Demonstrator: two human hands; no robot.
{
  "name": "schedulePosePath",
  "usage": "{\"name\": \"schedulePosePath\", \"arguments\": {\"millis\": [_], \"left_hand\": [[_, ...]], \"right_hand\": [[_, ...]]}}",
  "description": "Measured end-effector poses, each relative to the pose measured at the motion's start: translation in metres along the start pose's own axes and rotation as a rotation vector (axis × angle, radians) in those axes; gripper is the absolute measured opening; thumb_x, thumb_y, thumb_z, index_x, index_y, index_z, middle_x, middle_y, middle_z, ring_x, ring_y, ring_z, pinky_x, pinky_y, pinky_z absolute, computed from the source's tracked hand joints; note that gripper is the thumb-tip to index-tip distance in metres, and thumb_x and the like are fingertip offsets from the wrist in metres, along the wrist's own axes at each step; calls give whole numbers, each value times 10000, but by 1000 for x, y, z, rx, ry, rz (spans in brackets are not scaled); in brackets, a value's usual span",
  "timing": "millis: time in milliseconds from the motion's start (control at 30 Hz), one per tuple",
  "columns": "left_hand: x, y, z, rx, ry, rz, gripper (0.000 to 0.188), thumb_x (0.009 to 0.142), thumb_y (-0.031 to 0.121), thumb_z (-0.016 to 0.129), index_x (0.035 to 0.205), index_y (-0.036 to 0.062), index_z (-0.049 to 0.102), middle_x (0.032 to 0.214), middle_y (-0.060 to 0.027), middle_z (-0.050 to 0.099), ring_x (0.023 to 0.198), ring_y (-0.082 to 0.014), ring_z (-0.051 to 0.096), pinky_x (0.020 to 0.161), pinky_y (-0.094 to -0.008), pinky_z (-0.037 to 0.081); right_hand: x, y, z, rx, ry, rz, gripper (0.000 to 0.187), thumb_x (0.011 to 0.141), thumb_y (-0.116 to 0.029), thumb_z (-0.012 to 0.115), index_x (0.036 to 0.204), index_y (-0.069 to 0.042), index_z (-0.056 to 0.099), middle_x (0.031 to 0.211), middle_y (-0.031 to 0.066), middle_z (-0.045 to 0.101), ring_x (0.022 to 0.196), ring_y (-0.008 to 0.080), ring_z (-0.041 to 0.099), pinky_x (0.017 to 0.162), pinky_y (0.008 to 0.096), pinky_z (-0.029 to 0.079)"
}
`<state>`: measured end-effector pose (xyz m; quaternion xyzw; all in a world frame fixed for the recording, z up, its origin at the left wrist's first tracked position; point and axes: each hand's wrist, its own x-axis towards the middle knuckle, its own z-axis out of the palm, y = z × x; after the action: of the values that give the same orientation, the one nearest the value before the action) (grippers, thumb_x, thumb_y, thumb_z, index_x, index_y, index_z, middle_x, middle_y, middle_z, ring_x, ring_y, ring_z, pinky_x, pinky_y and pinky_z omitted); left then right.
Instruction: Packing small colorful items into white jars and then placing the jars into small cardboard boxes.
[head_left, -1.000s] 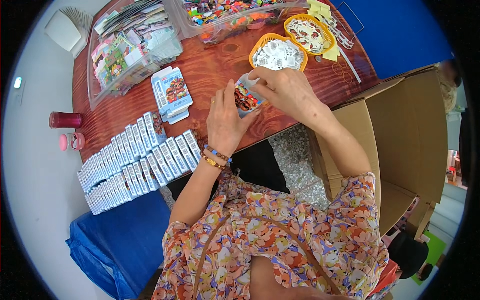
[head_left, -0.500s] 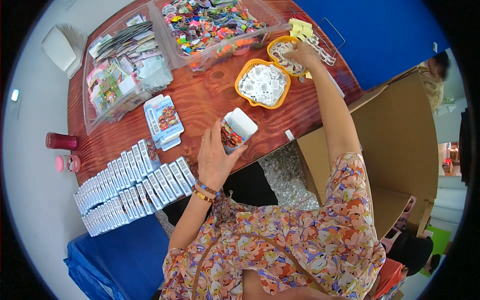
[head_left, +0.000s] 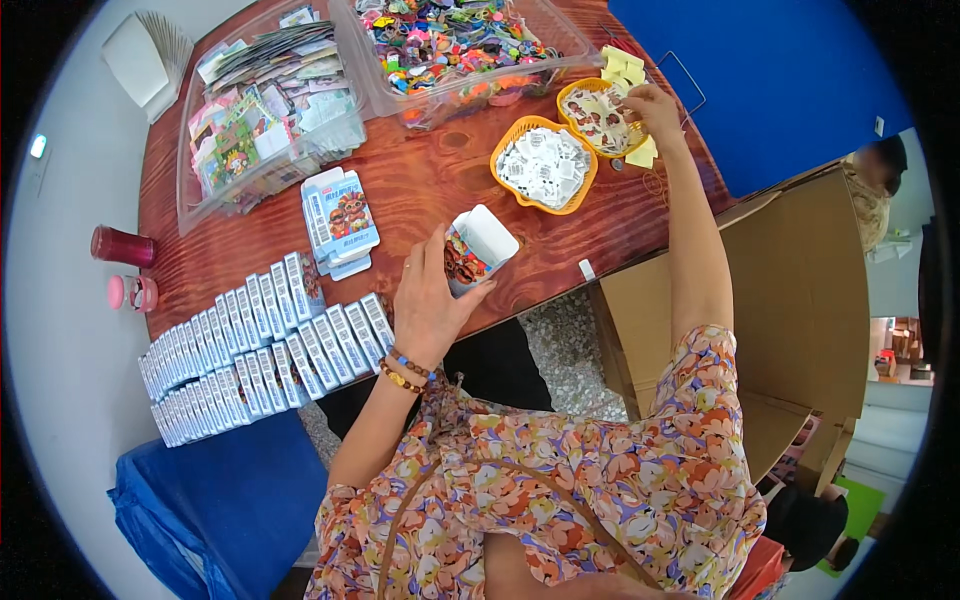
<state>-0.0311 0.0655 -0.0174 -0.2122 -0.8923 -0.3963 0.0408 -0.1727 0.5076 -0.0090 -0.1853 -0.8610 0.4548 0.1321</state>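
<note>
My left hand (head_left: 432, 305) grips a small blue-and-white carton (head_left: 468, 262) printed with cartoon figures. The carton is tilted, with its open end up and its white inside showing. At the right rim of a small yellow basket (head_left: 568, 128), my right hand (head_left: 655, 112) has its fingers drawn together; what they hold, if anything, is too small to make out. Small white and reddish-brown pieces (head_left: 603, 112) lie in that basket. A second yellow basket (head_left: 510, 196), nearer me, holds a heap of small white printed packets (head_left: 543, 168).
Flattened cartons (head_left: 342, 222) lie stacked left of centre. Two rows of filled-out cartons (head_left: 268, 318) line the near left edge. Clear bins hold cards (head_left: 255, 125) and colourful trinkets (head_left: 450, 45). Yellow paper slips (head_left: 622, 68), a red jar (head_left: 122, 246) and a large cardboard box (head_left: 790, 290) stand around.
My right hand has moved from inside the small yellow basket to its right rim. My left hand still holds the carton. The whole view has shifted slightly.
</note>
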Motion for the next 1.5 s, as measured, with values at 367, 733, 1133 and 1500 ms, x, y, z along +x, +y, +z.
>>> {"name": "schedulePosePath", "arguments": {"millis": [367,733,1133,1500], "left_hand": [[-2,4,-3,11,37,-1,853,710,310,868,1383,-1,446,1171,-204,570,1085,-383,589,900,-452,515],[0,7,-5,87,194,-7,858,656,308,901,1348,23,483,1140,-196,596,1046,-377,619,823,-444,546],[0,-4,-13,53,349,-33,843,699,363,874,1338,-7,466,1122,-183,583,1015,-358,612,790,-440,531],[-16,-6,-24,-589,152,-129,562,892,116,737,1362,-10,455,1222,-205,624,1045,-298,673,870,-349,536]], "right_hand": [[-46,-35,2,48,-71,-24,261,866,-149,719,1105,-43,716,797,-9,670,636,37,586,485,196,359],[-239,-167,106,-9,-252,-426,127,907,-29,683,1033,-30,698,873,9,720,762,48,660,626,228,510],[-274,-157,124,-87,-29,-726,331,871,0,724,1192,-13,646,1214,146,652,1081,185,660,787,296,569],[-275,-124,157,673,-295,-276,524,907,51,667,1406,1,515,1305,109,599,1126,186,634,927,304,546]]}}
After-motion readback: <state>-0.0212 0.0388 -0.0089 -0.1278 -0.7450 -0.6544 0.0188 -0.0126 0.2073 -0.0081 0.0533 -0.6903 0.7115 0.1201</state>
